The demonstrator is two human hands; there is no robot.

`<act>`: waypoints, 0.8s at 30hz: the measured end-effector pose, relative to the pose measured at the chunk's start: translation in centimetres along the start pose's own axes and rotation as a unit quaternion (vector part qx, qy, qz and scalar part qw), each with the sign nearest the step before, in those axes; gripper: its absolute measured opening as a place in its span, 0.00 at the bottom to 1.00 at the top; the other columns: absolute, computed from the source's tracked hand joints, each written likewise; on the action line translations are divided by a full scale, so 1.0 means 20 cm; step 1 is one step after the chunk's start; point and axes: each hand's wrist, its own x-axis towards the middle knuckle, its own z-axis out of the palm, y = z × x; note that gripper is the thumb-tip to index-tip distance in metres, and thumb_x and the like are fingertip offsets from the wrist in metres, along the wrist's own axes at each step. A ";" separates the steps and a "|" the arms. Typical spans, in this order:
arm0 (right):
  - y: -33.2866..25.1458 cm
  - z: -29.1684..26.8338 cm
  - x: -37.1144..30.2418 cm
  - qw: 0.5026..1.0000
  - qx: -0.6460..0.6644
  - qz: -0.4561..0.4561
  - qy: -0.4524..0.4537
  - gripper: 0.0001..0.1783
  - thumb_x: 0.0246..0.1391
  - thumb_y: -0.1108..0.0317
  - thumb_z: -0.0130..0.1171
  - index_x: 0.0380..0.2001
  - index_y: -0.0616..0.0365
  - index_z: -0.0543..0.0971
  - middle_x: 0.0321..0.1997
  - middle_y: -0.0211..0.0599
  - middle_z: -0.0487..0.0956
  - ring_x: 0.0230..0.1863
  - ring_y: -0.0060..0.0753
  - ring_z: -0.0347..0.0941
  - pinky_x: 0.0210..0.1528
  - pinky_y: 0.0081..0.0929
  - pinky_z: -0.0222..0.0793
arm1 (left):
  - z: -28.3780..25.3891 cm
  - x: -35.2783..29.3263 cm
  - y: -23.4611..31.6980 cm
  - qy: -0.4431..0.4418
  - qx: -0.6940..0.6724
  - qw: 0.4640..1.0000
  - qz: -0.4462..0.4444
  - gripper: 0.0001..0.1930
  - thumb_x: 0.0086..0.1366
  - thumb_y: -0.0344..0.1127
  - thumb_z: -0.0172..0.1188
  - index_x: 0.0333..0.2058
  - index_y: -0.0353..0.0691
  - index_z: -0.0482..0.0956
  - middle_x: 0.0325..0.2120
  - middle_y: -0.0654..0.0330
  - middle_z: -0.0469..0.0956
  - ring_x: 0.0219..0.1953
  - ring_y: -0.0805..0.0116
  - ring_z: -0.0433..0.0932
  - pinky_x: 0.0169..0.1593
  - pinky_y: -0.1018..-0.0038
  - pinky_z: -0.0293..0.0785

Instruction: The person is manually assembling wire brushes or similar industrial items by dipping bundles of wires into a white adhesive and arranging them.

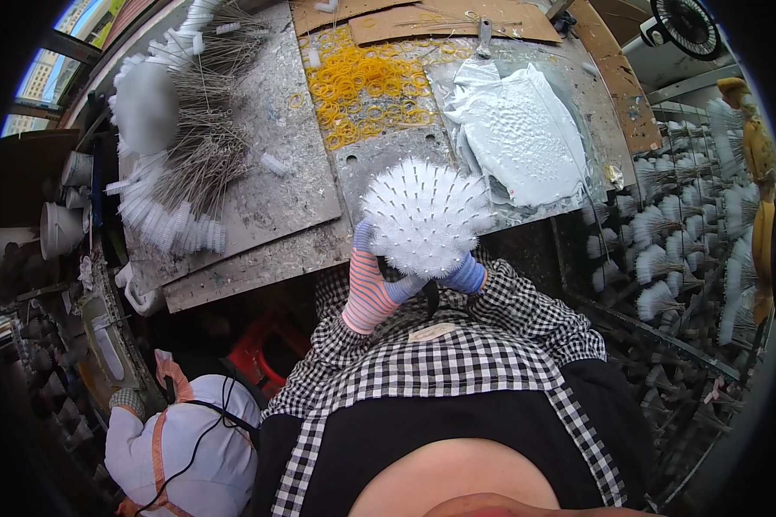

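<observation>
A round bundle of small white bristle brushes (424, 215) stands in front of me at the table's near edge, dark wire tips dotting its top. My left hand (372, 280), in a pink-and-grey striped glove with blue fingertips, is wrapped around its lower left side. Around the lower right side is my right hand (466, 274), in a blue glove, mostly hidden under the bristles. Just beyond the bundle lies a scatter of yellow rubber bands (372, 77). A thick spread of white paste (522, 129) covers a board to the right.
Loose wire-handled white brushes (181, 224) are heaped at the table's left. A putty knife (485, 39) lies beyond the paste. Racks of bundled brushes (660, 224) stand at the right, below a fan (685, 26). Another person (190, 439) sits at lower left beside a red stool (263, 349).
</observation>
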 end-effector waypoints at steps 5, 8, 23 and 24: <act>-0.12 -0.06 -0.20 0.921 0.377 0.075 0.067 0.33 0.69 0.47 0.39 0.72 0.48 0.56 0.77 0.38 0.53 0.77 0.41 0.45 0.78 0.41 0.42 | 0.19 0.08 -0.01 -0.083 -0.122 0.985 -0.086 0.48 0.51 0.28 0.76 0.66 0.35 0.55 0.62 0.55 0.69 0.62 0.64 0.70 0.65 0.66 0.68; 0.01 0.01 -0.24 0.994 0.002 0.076 0.073 0.31 0.71 0.50 0.39 0.71 0.51 0.57 0.76 0.39 0.55 0.77 0.39 0.47 0.78 0.37 0.43 | 0.20 0.07 -0.17 -0.050 -0.143 0.985 -0.087 0.44 0.51 0.27 0.76 0.64 0.34 0.59 0.59 0.54 0.72 0.61 0.64 0.72 0.63 0.68 0.70; 0.16 -0.04 -0.27 0.933 -0.346 -0.102 0.017 0.34 0.66 0.49 0.45 0.72 0.48 0.58 0.77 0.39 0.54 0.77 0.48 0.47 0.77 0.50 0.38 | 0.21 0.10 -0.06 -0.118 -0.223 0.965 -0.078 0.33 0.61 0.30 0.67 0.63 0.37 0.62 0.60 0.56 0.71 0.62 0.65 0.70 0.63 0.67 0.70; 0.21 -0.07 -0.26 0.960 -0.254 -0.113 0.000 0.35 0.66 0.49 0.44 0.72 0.48 0.57 0.78 0.39 0.53 0.77 0.49 0.45 0.78 0.50 0.36 | 0.18 0.11 0.00 -0.177 -0.162 0.969 -0.053 0.32 0.64 0.31 0.64 0.64 0.39 0.62 0.61 0.56 0.69 0.64 0.65 0.68 0.64 0.66 0.68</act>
